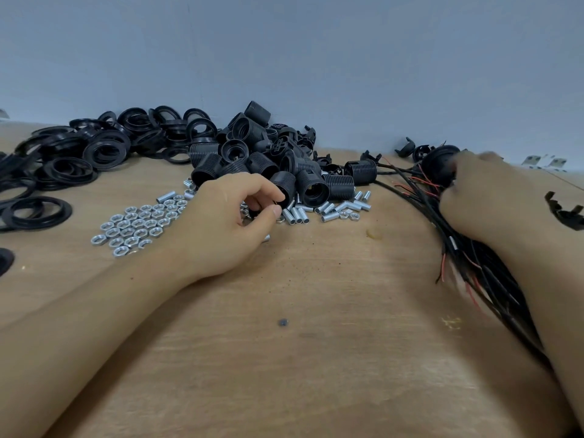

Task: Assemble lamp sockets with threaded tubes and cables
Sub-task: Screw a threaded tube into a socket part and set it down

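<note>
Left hand (221, 222): fingers curled, thumb and forefinger tips nearly together at the near edge of the socket pile (268, 159) — whether they pinch a part cannot be told. Threaded tubes (297, 214) lie just beyond the fingertips; hex nuts (139, 222) lie just left of the wrist. Black rings (94, 150) are heaped farther left.

Right hand (480, 197): blurred, fingers closed on a black socket (437, 164) at the far end of the cable bundle (474, 267). The bundle runs beneath the palm toward the near right edge.

Between the two forearms the wooden table (316, 311) is bare — open working room. The grey wall (316, 58) bounds the table behind the pile.
</note>
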